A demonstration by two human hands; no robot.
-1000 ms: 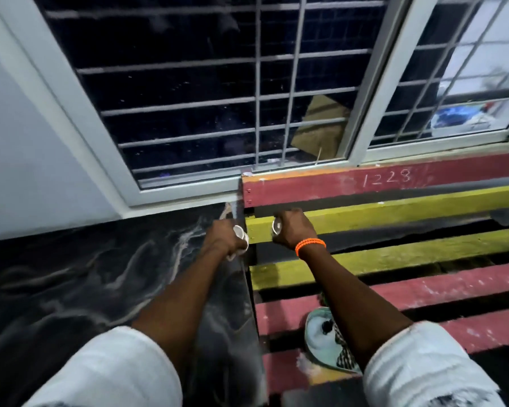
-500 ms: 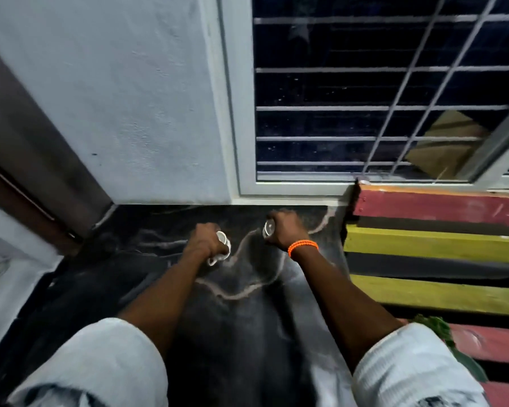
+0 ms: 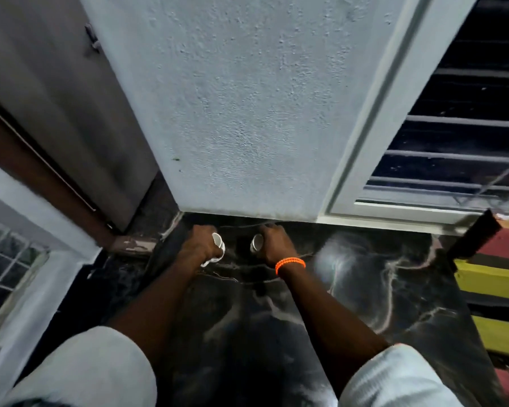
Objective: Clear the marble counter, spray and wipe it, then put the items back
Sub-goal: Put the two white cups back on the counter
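The black marble counter (image 3: 365, 289) with pale veins fills the lower middle of the view. My left hand (image 3: 199, 245) is closed around a small white cup (image 3: 218, 242), held near the counter's back edge by the wall. My right hand (image 3: 275, 245), with an orange bead bracelet on the wrist, grips a second small cup (image 3: 256, 242) a short way to the right. Both cups lie sideways in my fists with their open rims facing each other. I cannot tell whether they touch the marble.
A rough white wall (image 3: 247, 113) rises right behind the counter. A barred window (image 3: 453, 142) is at the right, a brown door frame (image 3: 41, 171) at the left. A red, yellow and black slatted bench (image 3: 497, 277) adjoins the counter's right end.
My view and both hands have swung left, from the slatted bench to over the marble counter near the wall. Both hands still hold the cups.
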